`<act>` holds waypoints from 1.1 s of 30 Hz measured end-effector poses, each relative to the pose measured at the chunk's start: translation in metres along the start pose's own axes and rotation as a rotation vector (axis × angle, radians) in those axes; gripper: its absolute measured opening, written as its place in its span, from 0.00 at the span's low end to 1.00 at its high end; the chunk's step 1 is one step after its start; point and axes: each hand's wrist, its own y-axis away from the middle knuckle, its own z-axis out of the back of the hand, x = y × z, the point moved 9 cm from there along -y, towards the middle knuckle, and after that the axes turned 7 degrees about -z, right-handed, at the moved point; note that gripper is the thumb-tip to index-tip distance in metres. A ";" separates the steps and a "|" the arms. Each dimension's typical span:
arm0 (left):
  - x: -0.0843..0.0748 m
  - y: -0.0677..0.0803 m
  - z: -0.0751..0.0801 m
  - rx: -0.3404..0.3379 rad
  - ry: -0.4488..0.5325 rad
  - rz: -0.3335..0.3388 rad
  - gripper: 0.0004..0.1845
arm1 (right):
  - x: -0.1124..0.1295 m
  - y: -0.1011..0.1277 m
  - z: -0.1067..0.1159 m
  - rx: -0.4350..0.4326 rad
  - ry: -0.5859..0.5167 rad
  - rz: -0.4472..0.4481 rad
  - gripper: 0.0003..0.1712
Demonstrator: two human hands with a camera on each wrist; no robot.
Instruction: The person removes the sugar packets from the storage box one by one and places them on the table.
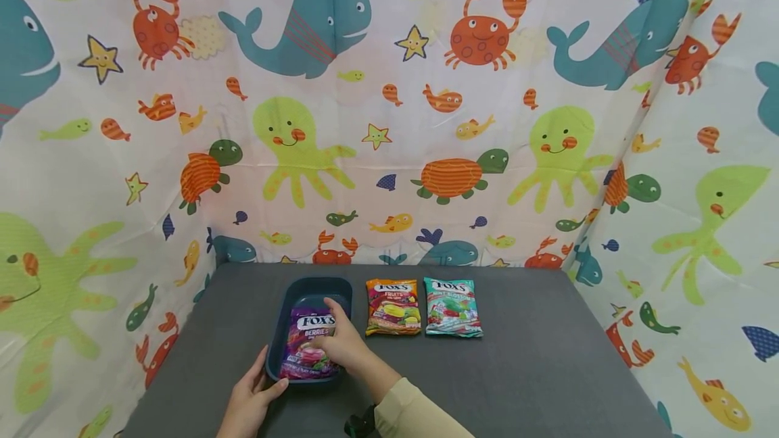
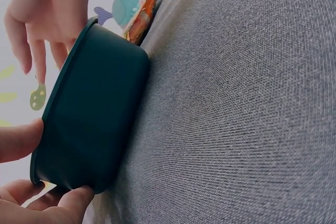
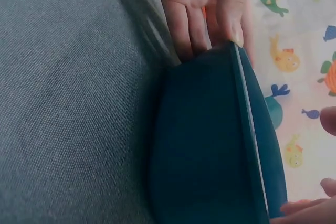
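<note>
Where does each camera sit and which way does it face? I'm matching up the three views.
Head: above, looking forward and down at the gray table; both hands and a beige sleeve show.
Left wrist: low beside the dark teal tub; left fingers on its rim.
Right wrist: low at the tub's other side; right fingers over it.
All share the tub.

The tray [image 1: 316, 287] stands on the desk [image 1: 548, 370], at its left part. Inside the tray lies the berries candy bag [image 1: 307, 347]. To the right of the tray, just beside it, lies the fruits candy bag [image 1: 393, 307]. Further right of the tray, touching the fruits candy bag, lies the mint candy bag [image 1: 452, 307]. Behind the tray hangs the curtain [image 1: 389, 120].
</note>
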 end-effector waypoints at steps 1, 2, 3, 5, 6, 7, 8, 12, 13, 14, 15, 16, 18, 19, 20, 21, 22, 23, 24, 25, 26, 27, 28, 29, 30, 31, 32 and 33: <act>0.000 0.000 0.000 0.001 -0.007 -0.001 0.47 | 0.000 -0.001 -0.002 -0.009 0.024 -0.007 0.49; 0.000 0.000 0.001 0.003 -0.015 -0.004 0.48 | -0.001 -0.003 -0.004 -0.015 0.040 -0.016 0.50; 0.001 -0.001 0.001 0.006 -0.021 -0.005 0.48 | -0.001 -0.004 -0.006 -0.023 0.055 -0.022 0.50; 0.003 -0.001 0.003 0.007 -0.035 -0.006 0.49 | -0.003 -0.006 -0.011 -0.037 0.075 -0.034 0.50; 0.004 -0.001 0.003 0.007 -0.037 -0.003 0.49 | -0.003 -0.007 -0.013 -0.044 0.088 -0.034 0.51; 0.004 -0.002 0.004 0.007 -0.043 -0.001 0.50 | -0.004 -0.008 -0.014 -0.050 0.094 -0.035 0.51; 0.005 -0.002 0.004 0.008 -0.048 -0.002 0.50 | -0.005 -0.008 -0.016 -0.056 0.098 -0.041 0.51; 0.004 -0.002 0.002 0.012 -0.049 -0.003 0.51 | -0.010 -0.011 -0.017 -0.083 0.114 -0.072 0.52; 0.003 -0.002 0.001 0.014 -0.049 -0.005 0.51 | -0.011 -0.011 -0.016 -0.089 0.112 -0.080 0.52; 0.003 -0.002 0.000 0.016 -0.042 -0.008 0.50 | -0.011 -0.012 -0.015 -0.096 0.110 -0.087 0.52; 0.002 -0.002 0.000 0.018 -0.035 -0.011 0.50 | -0.011 -0.012 -0.014 -0.101 0.109 -0.086 0.51; 0.002 -0.002 0.000 0.018 -0.034 -0.014 0.50 | -0.009 -0.013 -0.013 -0.105 0.099 -0.075 0.51; 0.002 -0.002 0.001 0.014 -0.031 -0.016 0.49 | -0.008 -0.013 -0.011 -0.107 0.074 -0.071 0.51; 0.002 -0.002 0.001 0.014 -0.029 -0.018 0.49 | -0.008 -0.014 -0.009 -0.107 0.052 -0.071 0.51; 0.003 -0.002 0.002 0.013 -0.027 -0.016 0.49 | -0.008 -0.014 -0.008 -0.106 0.031 -0.070 0.51; 0.003 -0.002 0.002 0.012 -0.028 -0.017 0.49 | -0.009 -0.015 -0.006 -0.104 0.010 -0.071 0.51; 0.004 -0.002 0.002 0.009 -0.027 -0.014 0.49 | -0.009 -0.015 -0.005 -0.105 -0.010 -0.075 0.51; 0.004 -0.002 0.003 0.008 -0.026 -0.011 0.49 | -0.010 -0.015 -0.003 -0.109 -0.027 -0.086 0.51; 0.005 -0.002 0.003 0.006 -0.030 -0.009 0.49 | -0.010 -0.015 -0.001 -0.111 -0.046 -0.094 0.50; 0.006 -0.002 0.003 0.004 -0.026 -0.002 0.49 | -0.010 -0.014 0.001 -0.119 -0.055 -0.103 0.50; 0.006 -0.002 0.003 0.004 -0.026 0.000 0.49 | -0.010 -0.014 0.003 -0.125 -0.059 -0.110 0.49; 0.005 -0.002 0.003 0.002 -0.023 0.001 0.49 | -0.010 -0.014 0.005 -0.133 -0.059 -0.122 0.49; 0.005 -0.002 0.003 0.000 -0.019 0.006 0.49 | -0.010 -0.014 0.006 -0.139 -0.060 -0.132 0.48; 0.005 -0.002 0.002 -0.002 -0.016 0.005 0.49 | -0.010 -0.013 0.007 -0.138 -0.062 -0.134 0.47; 0.005 -0.003 0.002 -0.003 -0.012 0.006 0.48 | -0.009 -0.012 0.008 -0.136 -0.059 -0.138 0.47; 0.004 -0.003 0.002 -0.004 -0.008 0.006 0.48 | -0.009 -0.012 0.009 -0.134 -0.049 -0.142 0.45; 0.004 -0.003 0.001 -0.006 -0.007 0.004 0.48 | -0.009 -0.011 0.009 -0.128 -0.043 -0.144 0.44; 0.004 -0.003 0.001 -0.007 -0.004 0.005 0.48 | -0.008 -0.011 0.009 -0.122 -0.044 -0.146 0.42</act>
